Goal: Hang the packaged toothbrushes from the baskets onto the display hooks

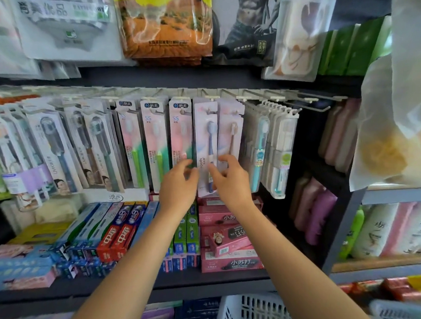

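Most hooks already carry stock, and the blue toothbrush pack (pixel 207 144) hangs on its hook (pixel 211 98), both hands (pixel 178 184) (pixel 230 176) seemingly pinching its lower end, while below it a white basket (pixel 252 313), contents hidden, suggests more may remain.

Two bare forearms rise from bottom edge; no sleeves visible, no watch, rings or bracelets in sight; left hand (pixel 178 184) and right hand (pixel 230 176) both ungloved; fingers slim, nails short and unpainted as far as blur allows.
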Available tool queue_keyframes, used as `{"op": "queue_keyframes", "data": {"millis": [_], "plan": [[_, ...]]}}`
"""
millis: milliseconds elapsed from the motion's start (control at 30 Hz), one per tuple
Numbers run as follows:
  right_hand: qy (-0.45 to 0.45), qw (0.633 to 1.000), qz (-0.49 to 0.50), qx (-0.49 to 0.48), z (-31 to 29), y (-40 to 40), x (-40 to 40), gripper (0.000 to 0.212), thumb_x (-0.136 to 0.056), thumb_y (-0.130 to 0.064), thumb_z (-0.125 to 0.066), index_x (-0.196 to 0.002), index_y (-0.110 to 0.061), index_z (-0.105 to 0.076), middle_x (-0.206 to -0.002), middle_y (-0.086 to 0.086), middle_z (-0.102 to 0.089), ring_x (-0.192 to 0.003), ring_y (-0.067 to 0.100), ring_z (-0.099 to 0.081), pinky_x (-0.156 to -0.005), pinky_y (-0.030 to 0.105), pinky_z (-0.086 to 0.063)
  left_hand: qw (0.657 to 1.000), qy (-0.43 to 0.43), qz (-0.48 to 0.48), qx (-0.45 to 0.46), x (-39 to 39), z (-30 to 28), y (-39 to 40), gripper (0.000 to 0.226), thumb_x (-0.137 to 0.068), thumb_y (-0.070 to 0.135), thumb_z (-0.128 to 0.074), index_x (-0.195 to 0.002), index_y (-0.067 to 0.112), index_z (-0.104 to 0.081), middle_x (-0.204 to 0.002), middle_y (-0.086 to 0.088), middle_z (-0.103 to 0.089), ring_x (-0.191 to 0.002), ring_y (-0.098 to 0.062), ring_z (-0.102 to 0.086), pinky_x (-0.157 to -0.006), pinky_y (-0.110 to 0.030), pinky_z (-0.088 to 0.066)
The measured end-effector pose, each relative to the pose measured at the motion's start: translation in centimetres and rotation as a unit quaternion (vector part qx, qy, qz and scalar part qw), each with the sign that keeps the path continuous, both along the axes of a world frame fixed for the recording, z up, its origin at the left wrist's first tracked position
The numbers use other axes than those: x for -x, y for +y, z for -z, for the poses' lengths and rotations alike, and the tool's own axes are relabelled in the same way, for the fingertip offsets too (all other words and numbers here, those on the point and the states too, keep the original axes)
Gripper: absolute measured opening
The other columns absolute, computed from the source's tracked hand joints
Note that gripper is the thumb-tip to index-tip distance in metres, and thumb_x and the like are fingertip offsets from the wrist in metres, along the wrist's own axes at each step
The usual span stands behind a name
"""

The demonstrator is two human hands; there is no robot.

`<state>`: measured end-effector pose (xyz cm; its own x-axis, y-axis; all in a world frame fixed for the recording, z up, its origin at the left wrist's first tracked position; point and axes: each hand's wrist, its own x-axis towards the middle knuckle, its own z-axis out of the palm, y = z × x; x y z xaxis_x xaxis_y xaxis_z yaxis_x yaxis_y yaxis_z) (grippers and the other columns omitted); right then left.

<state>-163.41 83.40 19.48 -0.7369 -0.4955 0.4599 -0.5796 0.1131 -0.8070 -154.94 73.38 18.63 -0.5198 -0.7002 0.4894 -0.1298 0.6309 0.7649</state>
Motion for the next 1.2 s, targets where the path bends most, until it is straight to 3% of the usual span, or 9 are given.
{"op": "queue_keyframes", "data": {"millis": [100, 200, 267, 400, 500, 633, 800, 900, 1200], "plan": [[-0.009, 1.000, 0.010, -0.003, -0.2, -0.6, 0.2, 0.027, -0.102, -0.030, -0.059, -0.123, -0.012, -0.058, -0.062, 0.005, -0.062, -0.053, 0.021, -0.059, -0.059, 0.043, -0.054, 1.000, 0.002, 0.009, -0.014, 0.2, 0.2, 0.0, 0.035, -0.103, 0.025, -0.053, -0.137, 0.014, -0.060, -0.123, -0.004, -0.069, -0.105, -0.018, -0.065, -0.089, -0.029, -0.049], [-0.011, 1.000, 0.015, 0.000, -0.3, -1.0, 0.3, 0.023, -0.102, -0.029, -0.059, -0.119, -0.013, -0.059, -0.068, 0.013, -0.067, -0.061, 0.033, -0.065, -0.062, 0.048, -0.056, 0.999, 0.022, 0.029, -0.028, 0.4, 0.5, 0.0, 0.021, -0.102, 0.028, -0.056, -0.117, 0.019, -0.067, -0.099, 0.001, -0.072, -0.084, -0.018, -0.069, -0.082, -0.044, -0.058], [-0.007, 1.000, 0.011, -0.003, -0.3, -1.1, 0.3, 0.022, -0.101, -0.028, -0.059, -0.118, -0.014, -0.059, -0.071, 0.019, -0.069, -0.064, 0.037, -0.065, -0.062, 0.049, -0.056, 0.999, 0.020, 0.022, -0.030, 0.6, 0.5, -0.1, 0.017, -0.100, 0.031, -0.059, -0.106, 0.017, -0.067, -0.089, 0.002, -0.071, -0.079, -0.020, -0.068, -0.078, -0.049, -0.057], [0.002, 0.999, 0.035, 0.011, 0.4, 0.3, 0.6, 0.020, -0.102, -0.027, -0.057, -0.117, -0.015, -0.054, -0.069, 0.018, -0.067, -0.060, 0.036, -0.061, -0.053, 0.043, -0.048, 0.997, 0.048, 0.019, -0.065, 1.1, 0.5, -0.1, 0.016, -0.097, 0.032, -0.064, -0.107, 0.019, -0.067, -0.090, 0.006, -0.070, -0.074, -0.022, -0.071, -0.075, -0.049, -0.059], [0.018, 0.995, 0.092, 0.018, 1.9, 1.8, 1.2, 0.028, -0.102, -0.026, -0.057, -0.124, -0.014, -0.043, -0.065, 0.012, -0.064, -0.050, 0.022, -0.053, -0.046, 0.033, -0.037, 0.995, 0.067, 0.018, -0.077, 1.1, 0.6, 0.2, 0.017, -0.096, 0.031, -0.066, -0.110, 0.021, -0.067, -0.092, 0.012, -0.066, -0.075, -0.024, -0.071, -0.076, -0.046, -0.060], [0.031, 0.993, 0.117, -0.011, 2.3, 2.0, 1.8, 0.057, -0.103, -0.029, -0.057, -0.149, -0.013, -0.029, -0.060, 0.000, -0.059, -0.050, 0.014, -0.053, -0.043, 0.026, -0.032, 0.995, 0.069, 0.011, -0.071, 1.5, 0.9, 0.5, 0.016, -0.095, 0.034, -0.067, -0.102, 0.020, -0.069, -0.087, 0.009, -0.069, -0.073, -0.022, -0.071, -0.074, -0.045, -0.060], [0.015, 0.994, 0.102, -0.033, 0.6, 1.1, 2.9, 0.052, -0.104, -0.037, -0.053, -0.144, -0.011, -0.036, -0.072, 0.004, -0.060, -0.065, 0.025, -0.061, -0.052, 0.035, -0.043, 0.997, 0.062, 0.006, -0.054, 1.8, 0.9, 0.1, 0.014, -0.095, 0.030, -0.067, -0.087, 0.019, -0.070, -0.078, 0.004, -0.070, -0.067, -0.023, -0.070, -0.070, -0.048, -0.059], [0.010, 0.994, 0.097, -0.048, 0.0, 0.7, 3.3, 0.046, -0.104, -0.038, -0.051, -0.139, -0.010, -0.039, -0.081, 0.011, -0.065, -0.072, 0.033, -0.065, -0.063, 0.043, -0.051, 0.997, 0.056, 0.005, -0.051, 1.9, 0.8, 0.1, 0.011, -0.098, 0.027, -0.064, -0.091, 0.022, -0.070, -0.081, 0.005, -0.069, -0.070, -0.023, -0.070, -0.073, -0.049, -0.059], [-0.002, 0.997, 0.074, -0.038, -0.2, 1.1, 4.3, 0.041, -0.106, -0.038, -0.048, -0.136, -0.010, -0.043, -0.084, 0.011, -0.068, -0.072, 0.030, -0.065, -0.062, 0.041, -0.051, 0.998, 0.030, -0.008, -0.053, 1.9, 0.8, 0.3, 0.020, -0.101, 0.027, -0.058, -0.112, 0.016, -0.071, -0.097, 0.002, -0.070, -0.082, -0.025, -0.072, -0.081, -0.050, -0.059]]}}
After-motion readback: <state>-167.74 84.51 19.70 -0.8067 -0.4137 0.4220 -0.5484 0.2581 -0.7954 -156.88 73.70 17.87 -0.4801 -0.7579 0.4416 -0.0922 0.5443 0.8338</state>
